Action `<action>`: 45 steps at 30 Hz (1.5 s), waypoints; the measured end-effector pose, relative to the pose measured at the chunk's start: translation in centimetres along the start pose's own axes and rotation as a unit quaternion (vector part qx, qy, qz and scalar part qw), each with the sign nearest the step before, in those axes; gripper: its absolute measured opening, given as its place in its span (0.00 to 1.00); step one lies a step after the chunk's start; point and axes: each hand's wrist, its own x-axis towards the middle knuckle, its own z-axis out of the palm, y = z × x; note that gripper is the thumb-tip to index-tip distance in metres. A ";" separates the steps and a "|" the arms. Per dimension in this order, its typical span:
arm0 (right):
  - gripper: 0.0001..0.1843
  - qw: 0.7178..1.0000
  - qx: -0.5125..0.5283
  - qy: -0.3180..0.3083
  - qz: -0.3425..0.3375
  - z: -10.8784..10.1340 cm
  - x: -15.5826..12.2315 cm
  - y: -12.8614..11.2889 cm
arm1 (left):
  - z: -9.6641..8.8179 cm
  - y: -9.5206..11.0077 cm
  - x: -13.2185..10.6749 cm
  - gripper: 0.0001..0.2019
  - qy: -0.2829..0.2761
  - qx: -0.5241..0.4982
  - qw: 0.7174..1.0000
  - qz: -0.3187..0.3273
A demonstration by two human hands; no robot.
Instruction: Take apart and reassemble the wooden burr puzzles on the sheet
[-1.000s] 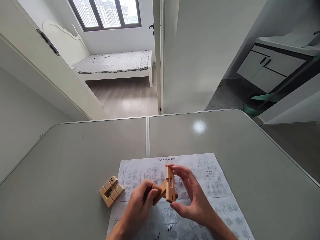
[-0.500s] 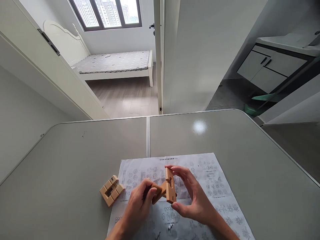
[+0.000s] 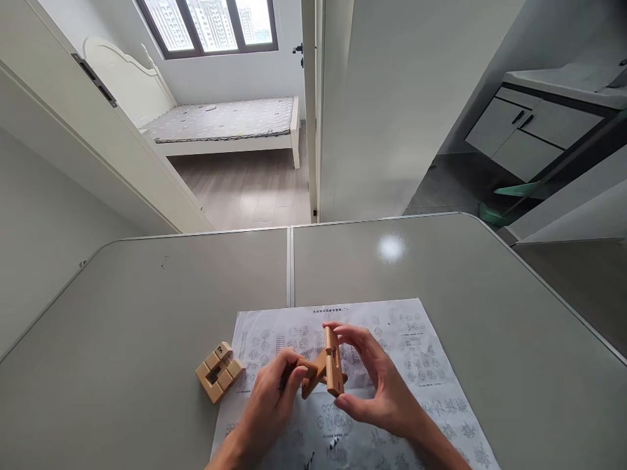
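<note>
Over the paper, my left hand (image 3: 275, 393) pinches one part of a brown wooden interlocking puzzle (image 3: 313, 373) between thumb and fingers. My right hand (image 3: 377, 382) grips an upright slotted wooden piece (image 3: 334, 362) of the same puzzle, fingertips at its top and thumb at its bottom end. The pieces meet at an angle between both hands, and how they interlock is partly hidden. To the left of my left hand sits a lighter wooden block puzzle (image 3: 220, 373) marked with a 3, overlapping the paper's edge.
Beneath my hands lies a printed sheet (image 3: 416, 326) covered with small diagrams. It rests on a grey table (image 3: 147, 313) with a seam down the middle. Beyond the table's far edge are a bed (image 3: 230, 121), an open door (image 3: 73, 98) and a cabinet (image 3: 533, 124).
The upright slotted piece has turned slightly, so its broad face shows less. The angled piece beside it has shifted a little. Both hands keep their hold.
</note>
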 end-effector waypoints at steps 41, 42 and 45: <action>0.45 0.998 -0.014 -0.046 0.035 0.6 -0.1 -0.1 | 0.0 -1.1 -0.2 0.14 -0.038 -0.034 0.999 0.016; 0.45 0.998 -0.009 -0.045 0.035 0.6 -0.1 0.0 | 0.0 -1.1 -0.2 0.14 -0.041 -0.030 0.999 0.016; 0.44 0.998 0.007 -0.043 0.044 0.6 -0.1 0.2 | 0.0 -0.8 -0.1 0.13 -0.048 -0.022 0.998 0.019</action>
